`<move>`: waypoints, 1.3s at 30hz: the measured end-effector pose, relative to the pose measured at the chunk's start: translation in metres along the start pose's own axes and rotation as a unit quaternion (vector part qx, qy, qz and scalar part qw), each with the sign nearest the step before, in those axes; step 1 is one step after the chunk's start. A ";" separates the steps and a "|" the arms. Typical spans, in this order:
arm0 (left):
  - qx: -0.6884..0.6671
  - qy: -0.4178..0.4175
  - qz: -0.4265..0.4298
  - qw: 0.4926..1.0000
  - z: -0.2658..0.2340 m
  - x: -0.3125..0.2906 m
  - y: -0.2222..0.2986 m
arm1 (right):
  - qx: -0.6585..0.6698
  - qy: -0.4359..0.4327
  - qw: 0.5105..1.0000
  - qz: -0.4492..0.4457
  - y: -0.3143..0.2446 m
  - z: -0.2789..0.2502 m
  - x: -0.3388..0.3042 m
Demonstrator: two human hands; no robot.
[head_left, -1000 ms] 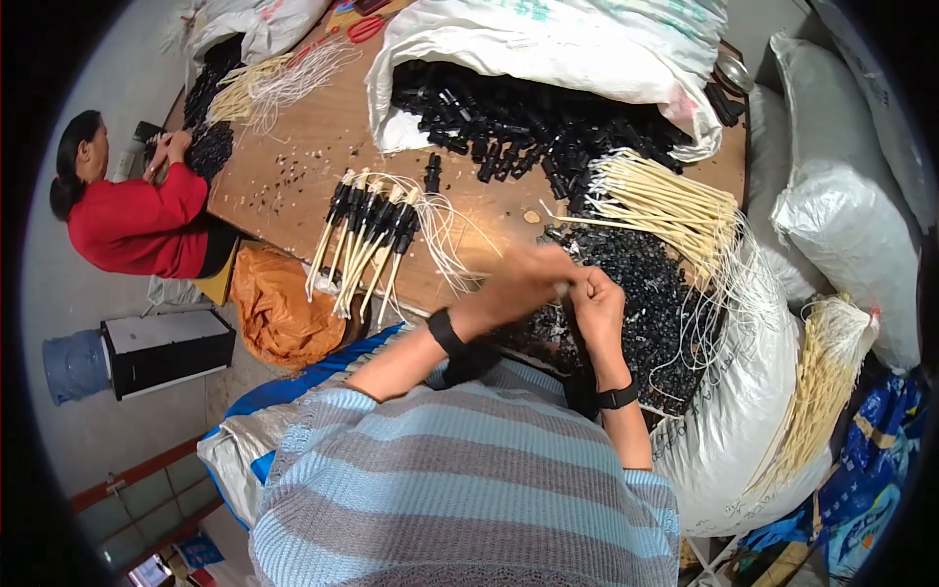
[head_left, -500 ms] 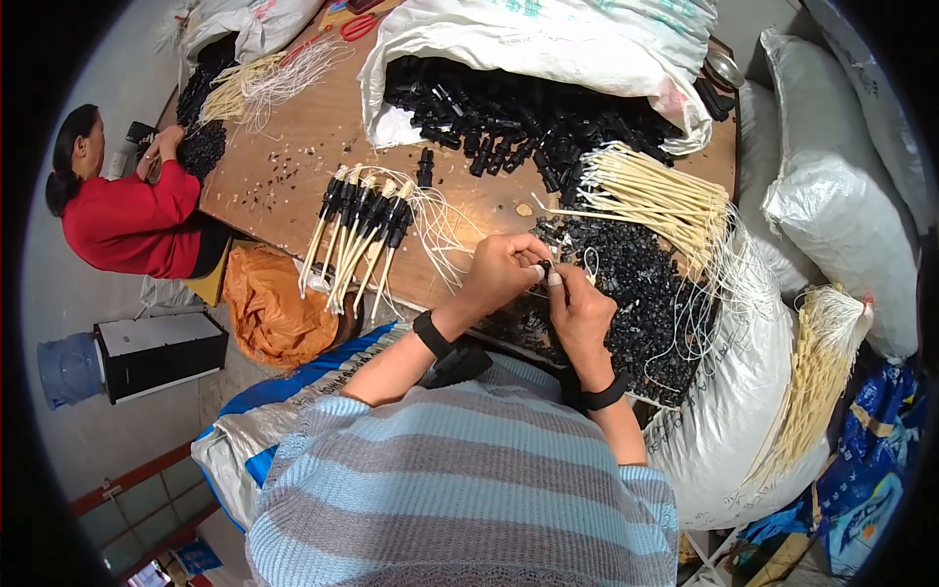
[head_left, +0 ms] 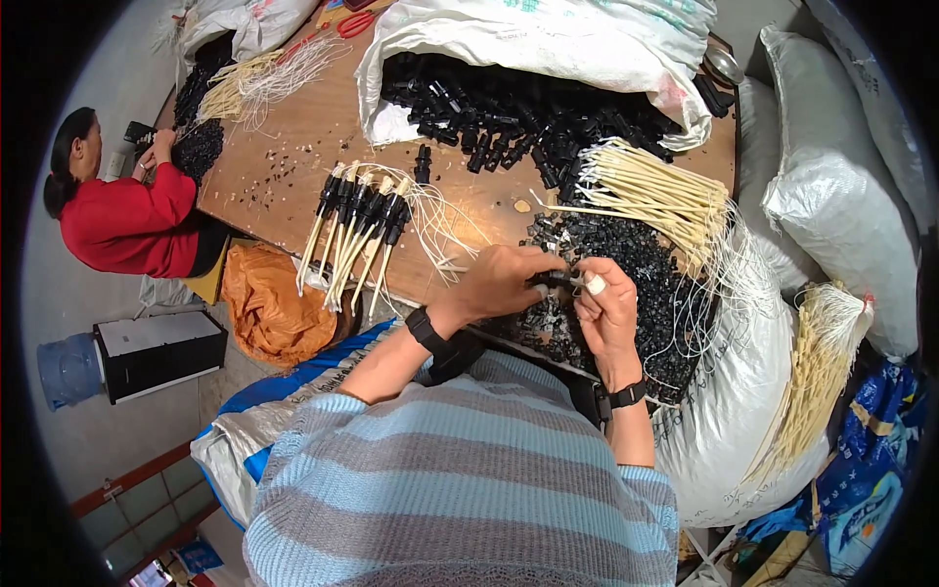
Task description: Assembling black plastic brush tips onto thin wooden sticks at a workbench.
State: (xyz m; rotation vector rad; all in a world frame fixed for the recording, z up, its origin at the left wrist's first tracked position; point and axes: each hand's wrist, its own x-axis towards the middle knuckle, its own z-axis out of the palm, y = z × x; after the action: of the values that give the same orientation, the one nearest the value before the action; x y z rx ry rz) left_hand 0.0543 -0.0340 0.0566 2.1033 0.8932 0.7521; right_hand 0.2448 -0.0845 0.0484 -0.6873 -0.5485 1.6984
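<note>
My left hand [head_left: 497, 284] is closed on a small black plastic fitting [head_left: 556, 280], held just above the front of the table. A pale tube end shows at the wrist side of this hand. My right hand [head_left: 610, 305] pinches close to the fitting's right end, with white tape around one digit; what its fingertips grip is too small to make out. Below and beside both hands spreads a heap of tiny black pieces [head_left: 646, 293]. Left of my hands lies a row of cream tubes with black fittings [head_left: 360, 210], their white cords trailing right.
A white sack [head_left: 548, 29] spills black cylindrical fittings [head_left: 489, 108] at the back. Cream tubes [head_left: 655, 191] with white cords lie at right, beside full sacks [head_left: 831, 176]. Red scissors [head_left: 356, 23] lie far left. A person in red [head_left: 132, 215] works at the table's left edge.
My hands have moved slightly apart; the right one has shifted right and turned. The left hand now lies flatter over the black fitting, which is more visible between them.
</note>
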 end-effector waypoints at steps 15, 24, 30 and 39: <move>0.262 0.019 0.020 0.965 -0.023 -0.013 0.003 | -0.537 0.070 0.840 0.017 0.006 0.039 0.022; 0.311 0.322 -0.079 0.891 -0.113 -0.061 -0.042 | -0.672 0.125 0.642 -0.346 -0.013 0.057 0.049; 0.380 0.341 -0.206 0.835 -0.136 -0.096 -0.094 | -0.749 -0.129 0.593 -0.266 0.058 0.083 0.066; 0.134 0.262 -0.338 0.894 -0.178 -0.139 -0.148 | -0.619 -0.026 0.774 0.129 0.149 0.131 0.098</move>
State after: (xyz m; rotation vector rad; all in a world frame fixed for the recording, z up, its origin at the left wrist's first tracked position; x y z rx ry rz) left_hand -0.2096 0.0009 0.0095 1.6148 1.9881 0.8482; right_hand 0.0336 -0.0229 0.0263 -1.6966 -1.7328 1.4213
